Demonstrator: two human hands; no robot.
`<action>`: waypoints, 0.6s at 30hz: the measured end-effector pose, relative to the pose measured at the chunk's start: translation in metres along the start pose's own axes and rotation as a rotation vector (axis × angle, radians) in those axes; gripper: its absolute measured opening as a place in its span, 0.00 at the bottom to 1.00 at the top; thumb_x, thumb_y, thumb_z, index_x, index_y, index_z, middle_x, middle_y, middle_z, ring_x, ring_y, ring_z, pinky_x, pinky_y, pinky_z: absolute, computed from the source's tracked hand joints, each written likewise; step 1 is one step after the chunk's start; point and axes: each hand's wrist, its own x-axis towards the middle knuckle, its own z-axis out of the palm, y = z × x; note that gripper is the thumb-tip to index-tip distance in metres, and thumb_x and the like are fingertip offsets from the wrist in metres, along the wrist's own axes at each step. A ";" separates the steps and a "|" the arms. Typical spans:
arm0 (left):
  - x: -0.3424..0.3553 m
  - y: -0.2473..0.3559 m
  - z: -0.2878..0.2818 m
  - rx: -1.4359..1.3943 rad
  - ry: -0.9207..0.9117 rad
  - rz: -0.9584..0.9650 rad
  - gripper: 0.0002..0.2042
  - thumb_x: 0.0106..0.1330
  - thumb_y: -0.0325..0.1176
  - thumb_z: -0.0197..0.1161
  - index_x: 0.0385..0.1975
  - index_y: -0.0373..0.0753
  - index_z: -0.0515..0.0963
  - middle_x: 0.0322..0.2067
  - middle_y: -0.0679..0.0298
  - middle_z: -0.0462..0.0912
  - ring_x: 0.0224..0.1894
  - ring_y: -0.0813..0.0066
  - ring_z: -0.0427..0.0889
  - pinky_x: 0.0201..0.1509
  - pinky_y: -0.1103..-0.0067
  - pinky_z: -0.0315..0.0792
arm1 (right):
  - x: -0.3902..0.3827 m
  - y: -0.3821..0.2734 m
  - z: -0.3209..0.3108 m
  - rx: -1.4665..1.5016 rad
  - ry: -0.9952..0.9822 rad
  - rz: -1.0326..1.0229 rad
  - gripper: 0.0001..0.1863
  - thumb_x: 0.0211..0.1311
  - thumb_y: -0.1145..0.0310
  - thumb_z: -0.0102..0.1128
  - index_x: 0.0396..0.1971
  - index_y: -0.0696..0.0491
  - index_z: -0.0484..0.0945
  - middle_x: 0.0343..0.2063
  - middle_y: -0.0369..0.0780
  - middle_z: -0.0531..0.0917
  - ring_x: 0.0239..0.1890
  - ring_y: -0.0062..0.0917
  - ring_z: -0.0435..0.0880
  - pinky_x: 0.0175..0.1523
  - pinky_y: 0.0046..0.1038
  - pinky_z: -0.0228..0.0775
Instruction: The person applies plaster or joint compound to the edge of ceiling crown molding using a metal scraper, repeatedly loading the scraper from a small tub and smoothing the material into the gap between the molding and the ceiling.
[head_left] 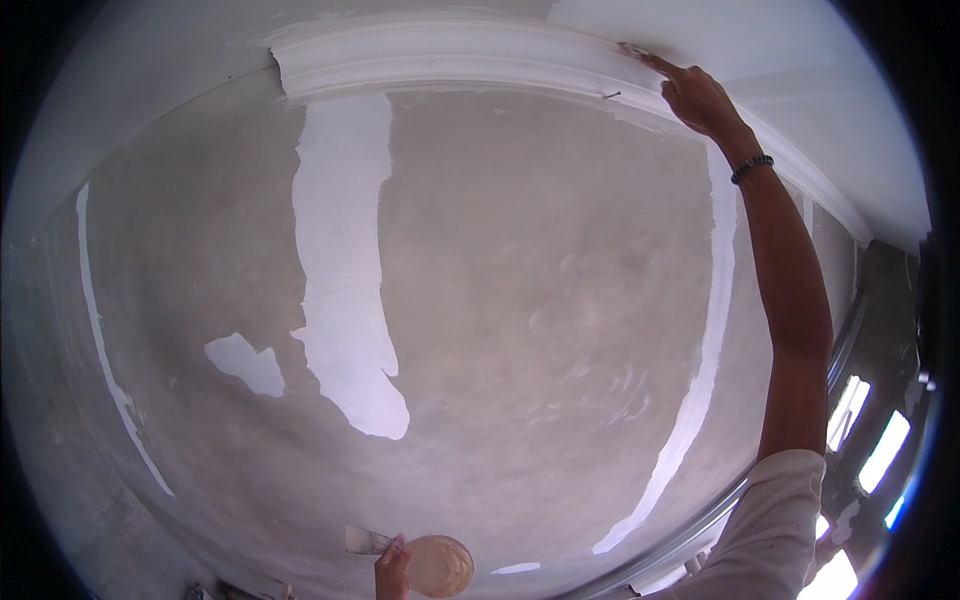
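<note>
Head view: a grey wall [540, 300] fills most of the field below a white cornice [450, 55], the reference for all positions here. The pale ceiling [820, 100] adjoins the cornice along its upper edge. The person's right arm [795, 290], in a pale sleeve [765, 540], rises to the cornice's right half. A broad white strip [345, 200] runs down the wall from below the cornice's left part; a narrower strip [722, 250] descends beneath its right part. The right hand [700, 100] is at the cornice's upper edge, index finger extended to it, remaining fingers curled; whether they grip anything cannot be told. Well below the cornice, a round, beige-faced object [442, 566] is just beside the left hand [392, 575]; its support cannot be determined. The left fingers are closed on a flat-bladed putty knife [366, 540], its blade directed left, also well below the cornice. A dark bracelet [752, 169] encircles the right wrist, near the cornice. A small nail [612, 95] protrudes at the cornice's lower edge.
</note>
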 end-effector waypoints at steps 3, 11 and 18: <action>-0.004 0.005 0.011 -0.001 0.001 0.016 0.24 0.62 0.35 0.58 0.56 0.29 0.68 0.53 0.58 0.73 0.56 0.69 0.68 0.62 0.75 0.60 | -0.018 0.046 0.014 0.027 0.050 0.038 0.29 0.58 0.72 0.45 0.60 0.33 0.65 0.24 0.47 0.80 0.29 0.39 0.81 0.43 0.41 0.75; -0.005 0.013 0.007 0.061 0.021 0.071 0.23 0.63 0.34 0.57 0.56 0.29 0.68 0.53 0.57 0.73 0.57 0.69 0.68 0.63 0.75 0.58 | -0.050 0.059 0.048 0.986 0.256 0.519 0.27 0.54 0.64 0.54 0.56 0.53 0.68 0.22 0.42 0.80 0.28 0.21 0.81 0.33 0.26 0.72; -0.013 0.033 -0.003 0.114 0.027 0.091 0.21 0.64 0.35 0.55 0.55 0.29 0.70 0.51 0.58 0.74 0.55 0.69 0.69 0.61 0.75 0.60 | 0.013 -0.032 0.027 0.623 0.268 0.406 0.12 0.44 0.64 0.54 0.23 0.58 0.79 0.27 0.48 0.82 0.36 0.41 0.81 0.42 0.39 0.71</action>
